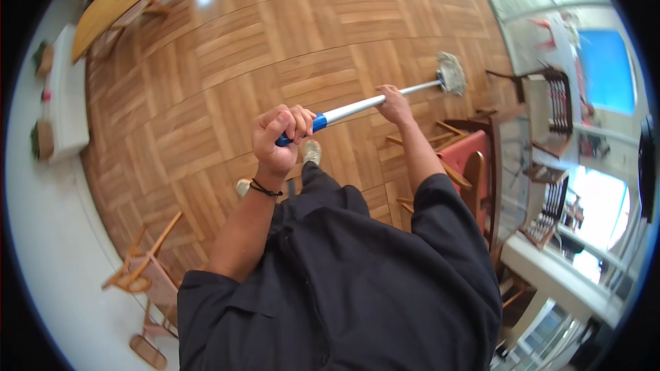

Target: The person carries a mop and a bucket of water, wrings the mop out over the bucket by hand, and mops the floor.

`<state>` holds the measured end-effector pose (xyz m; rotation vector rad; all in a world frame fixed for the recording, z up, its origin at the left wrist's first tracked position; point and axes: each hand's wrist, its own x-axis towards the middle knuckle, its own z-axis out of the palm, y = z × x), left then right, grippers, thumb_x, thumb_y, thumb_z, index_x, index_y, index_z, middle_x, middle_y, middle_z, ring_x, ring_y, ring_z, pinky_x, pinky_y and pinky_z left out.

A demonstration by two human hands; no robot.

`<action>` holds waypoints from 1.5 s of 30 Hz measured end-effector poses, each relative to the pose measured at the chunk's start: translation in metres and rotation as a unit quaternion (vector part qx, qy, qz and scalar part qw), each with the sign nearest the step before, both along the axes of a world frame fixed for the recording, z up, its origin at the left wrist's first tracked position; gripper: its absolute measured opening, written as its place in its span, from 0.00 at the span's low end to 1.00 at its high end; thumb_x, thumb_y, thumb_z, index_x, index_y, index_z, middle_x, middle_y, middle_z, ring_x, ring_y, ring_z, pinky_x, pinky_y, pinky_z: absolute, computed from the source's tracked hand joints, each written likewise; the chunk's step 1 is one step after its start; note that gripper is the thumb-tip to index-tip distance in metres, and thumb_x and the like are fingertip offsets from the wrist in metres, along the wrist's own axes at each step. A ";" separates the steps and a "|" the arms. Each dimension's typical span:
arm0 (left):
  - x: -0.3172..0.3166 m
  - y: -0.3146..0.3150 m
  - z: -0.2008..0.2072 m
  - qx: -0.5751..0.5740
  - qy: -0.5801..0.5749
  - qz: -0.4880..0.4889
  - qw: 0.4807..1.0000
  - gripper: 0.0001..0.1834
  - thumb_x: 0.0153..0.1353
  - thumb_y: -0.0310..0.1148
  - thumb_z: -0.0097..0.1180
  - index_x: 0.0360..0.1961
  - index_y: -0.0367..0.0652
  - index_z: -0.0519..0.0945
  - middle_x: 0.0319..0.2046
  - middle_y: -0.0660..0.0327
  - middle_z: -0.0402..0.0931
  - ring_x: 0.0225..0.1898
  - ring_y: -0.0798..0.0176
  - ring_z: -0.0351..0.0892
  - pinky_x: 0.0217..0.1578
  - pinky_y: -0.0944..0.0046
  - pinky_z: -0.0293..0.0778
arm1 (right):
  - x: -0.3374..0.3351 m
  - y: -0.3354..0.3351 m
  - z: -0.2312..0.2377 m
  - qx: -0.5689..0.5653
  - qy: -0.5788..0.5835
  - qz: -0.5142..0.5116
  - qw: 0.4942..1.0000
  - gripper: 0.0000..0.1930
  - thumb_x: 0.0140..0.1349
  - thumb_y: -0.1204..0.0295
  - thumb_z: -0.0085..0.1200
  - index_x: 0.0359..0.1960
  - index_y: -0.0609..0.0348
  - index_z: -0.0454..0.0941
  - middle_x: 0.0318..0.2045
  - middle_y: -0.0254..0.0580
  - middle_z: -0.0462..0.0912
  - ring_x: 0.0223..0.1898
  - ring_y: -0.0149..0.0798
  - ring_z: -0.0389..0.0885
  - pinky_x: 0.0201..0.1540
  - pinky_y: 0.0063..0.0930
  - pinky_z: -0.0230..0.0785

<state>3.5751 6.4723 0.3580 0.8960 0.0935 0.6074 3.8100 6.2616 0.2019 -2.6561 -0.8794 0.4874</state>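
Observation:
A mop (pixel 356 107) with a white pole and blue grip slants across in front of me, its top end near my body. My left hand (pixel 280 136) is wrapped round the blue grip, and a dark band circles that wrist. Farther down the pole, my right hand (pixel 393 104) is closed on the white shaft. The grey-white mop head (pixel 451 74) rests on the wooden floor (pixel 289 34) out to the right, close to the chairs there. Beneath my hands, my shoes stand on the floor.
To the right are a red-padded chair (pixel 462 158) and dark wooden chairs (pixel 550 113) by a glass partition. A wooden table (pixel 113 7) stands at the far left, near a white ledge (pixel 69 106) with potted plants. A pink-padded chair (pixel 155 282) is at the lower left.

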 end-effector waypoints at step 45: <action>-0.482 -0.032 0.292 0.606 0.018 0.419 0.676 0.10 0.64 0.32 0.38 0.24 0.45 0.61 0.14 0.70 0.55 0.13 0.74 0.60 0.12 0.72 0.59 | -0.610 0.313 0.152 0.285 0.247 0.600 0.705 0.08 0.45 0.61 0.56 0.23 0.50 0.77 0.28 0.41 0.79 0.38 0.47 0.78 0.40 0.40 0.67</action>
